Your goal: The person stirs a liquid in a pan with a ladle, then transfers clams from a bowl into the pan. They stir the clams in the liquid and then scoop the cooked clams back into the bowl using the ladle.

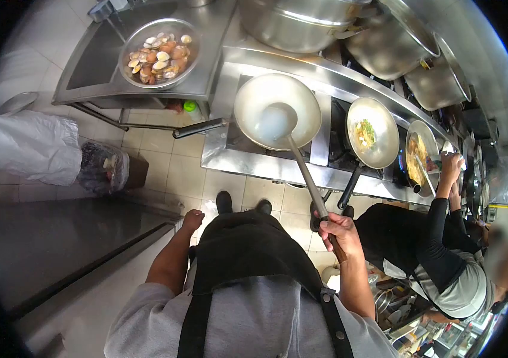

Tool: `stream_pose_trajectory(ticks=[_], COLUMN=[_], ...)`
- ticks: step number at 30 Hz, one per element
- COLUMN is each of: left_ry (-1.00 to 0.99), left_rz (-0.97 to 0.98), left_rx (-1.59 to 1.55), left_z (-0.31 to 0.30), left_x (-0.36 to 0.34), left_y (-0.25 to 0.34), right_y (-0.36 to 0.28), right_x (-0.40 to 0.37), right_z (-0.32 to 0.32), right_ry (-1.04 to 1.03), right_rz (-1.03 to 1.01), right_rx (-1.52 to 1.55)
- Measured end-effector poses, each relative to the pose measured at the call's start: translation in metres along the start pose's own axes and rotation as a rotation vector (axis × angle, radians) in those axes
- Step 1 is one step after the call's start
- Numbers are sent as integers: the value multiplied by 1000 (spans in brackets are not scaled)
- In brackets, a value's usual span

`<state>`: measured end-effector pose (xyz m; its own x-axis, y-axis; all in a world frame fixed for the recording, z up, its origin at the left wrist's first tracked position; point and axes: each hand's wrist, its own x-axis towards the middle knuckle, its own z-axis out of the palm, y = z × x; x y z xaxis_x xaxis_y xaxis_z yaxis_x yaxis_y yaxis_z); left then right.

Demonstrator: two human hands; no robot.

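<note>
My right hand (338, 234) is closed around the handle of a long ladle (306, 170). The ladle's bowl rests in or just over a light-coloured wok (252, 98) on the stove, and what it holds is hard to make out. The wok's black handle (199, 128) sticks out to the left. Down by my left side, my left hand (193, 219) has its fingers curled and touches nothing visible. To the right of the wok sits a pan (388, 128) with yellow and green food (364, 132) in it.
A metal bowl of clams (159, 55) stands on the steel counter (90, 68) at upper left. Large steel pots (292, 27) line the stove's back. A co-worker (427, 244) at right reaches over another pan (424, 158). A lined bin (102, 167) stands at left.
</note>
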<state>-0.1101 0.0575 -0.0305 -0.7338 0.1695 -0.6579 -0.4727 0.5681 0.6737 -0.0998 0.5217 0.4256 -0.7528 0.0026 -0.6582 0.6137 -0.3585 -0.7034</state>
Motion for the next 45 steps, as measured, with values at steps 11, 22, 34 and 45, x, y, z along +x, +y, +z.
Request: stream_pose_trajectory(ticks=[11, 22, 34, 45], left_ry=[39, -97, -86, -55], left_rz=[202, -556, -395, -89], left_rx=[-27, -1026, -1686, -1951], left_z=[38, 197, 263, 267], left_x=[3, 77, 118, 110], left_y=[71, 264, 259, 271], right_y=[7, 67, 56, 45], right_x=[-2, 85, 89, 65], right_z=[15, -17, -34, -49], right_ry=[154, 391, 228, 160], right_rz=[-86, -628, -429, -290], right_rx=[-568, -1492, -1180, -809])
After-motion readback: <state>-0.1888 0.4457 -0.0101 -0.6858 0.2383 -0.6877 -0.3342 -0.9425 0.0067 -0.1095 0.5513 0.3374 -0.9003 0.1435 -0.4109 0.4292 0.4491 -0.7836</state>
